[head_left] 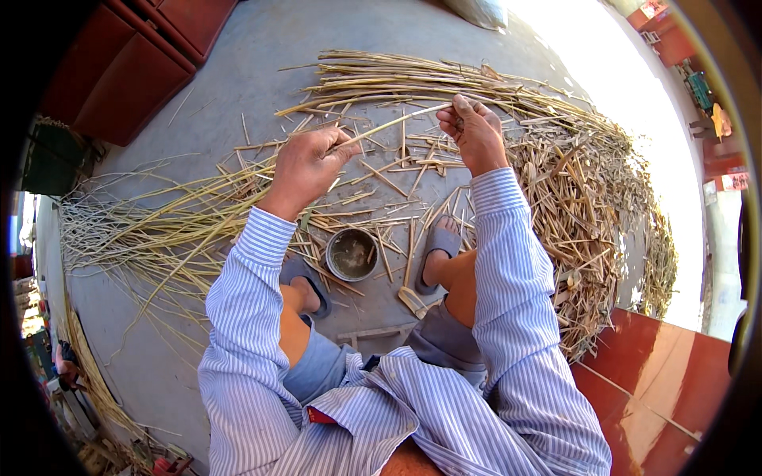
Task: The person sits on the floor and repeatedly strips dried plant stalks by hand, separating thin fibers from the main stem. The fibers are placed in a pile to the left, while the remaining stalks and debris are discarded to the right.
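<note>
A thin pale plant stalk (401, 120) stretches between my two hands, slanting up toward the right. Its left part is closed in the fingers of my left hand (308, 166). My right hand (474, 133) pinches the other end between thumb and fingertips. Beyond my hands lies a bundle of long dry stalks (381, 79). On the floor between my feet stands a round metal bowl (352, 255) with murky liquid in it. Short cut stalk pieces (389, 181) are scattered around the bowl and under my hands.
Peeled thin stalks (182, 208) fan out at the left. A heap of dry husks (579, 214) lies right of my right arm. Dark red furniture (127, 71) stands at the far left, and a shiny red surface (643, 381) is at the near right.
</note>
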Tool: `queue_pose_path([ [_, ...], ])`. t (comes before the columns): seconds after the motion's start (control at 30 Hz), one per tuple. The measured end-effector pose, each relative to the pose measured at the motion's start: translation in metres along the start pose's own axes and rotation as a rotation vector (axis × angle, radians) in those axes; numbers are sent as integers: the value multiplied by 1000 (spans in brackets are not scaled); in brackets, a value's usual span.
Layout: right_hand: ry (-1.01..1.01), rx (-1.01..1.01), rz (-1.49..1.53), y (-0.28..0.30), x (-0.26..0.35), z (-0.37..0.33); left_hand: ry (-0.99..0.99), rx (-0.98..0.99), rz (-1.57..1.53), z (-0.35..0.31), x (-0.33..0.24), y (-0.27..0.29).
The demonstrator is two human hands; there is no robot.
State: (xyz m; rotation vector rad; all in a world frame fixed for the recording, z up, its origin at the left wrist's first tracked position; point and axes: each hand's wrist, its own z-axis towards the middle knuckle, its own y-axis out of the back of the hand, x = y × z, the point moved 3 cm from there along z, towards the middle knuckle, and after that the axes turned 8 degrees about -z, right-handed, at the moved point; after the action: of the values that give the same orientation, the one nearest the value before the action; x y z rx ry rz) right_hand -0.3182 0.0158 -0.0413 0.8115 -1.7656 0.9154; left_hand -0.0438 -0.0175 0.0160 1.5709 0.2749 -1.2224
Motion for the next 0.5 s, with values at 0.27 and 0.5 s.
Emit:
queue_pose_path([
  [0.27, -121, 249, 129, -17, -11, -1, 10, -25, 87, -14, 5, -10],
  [0.5, -57, 267, 40, -31, -6, -11, 91, 16, -156, -17, 12, -24],
])
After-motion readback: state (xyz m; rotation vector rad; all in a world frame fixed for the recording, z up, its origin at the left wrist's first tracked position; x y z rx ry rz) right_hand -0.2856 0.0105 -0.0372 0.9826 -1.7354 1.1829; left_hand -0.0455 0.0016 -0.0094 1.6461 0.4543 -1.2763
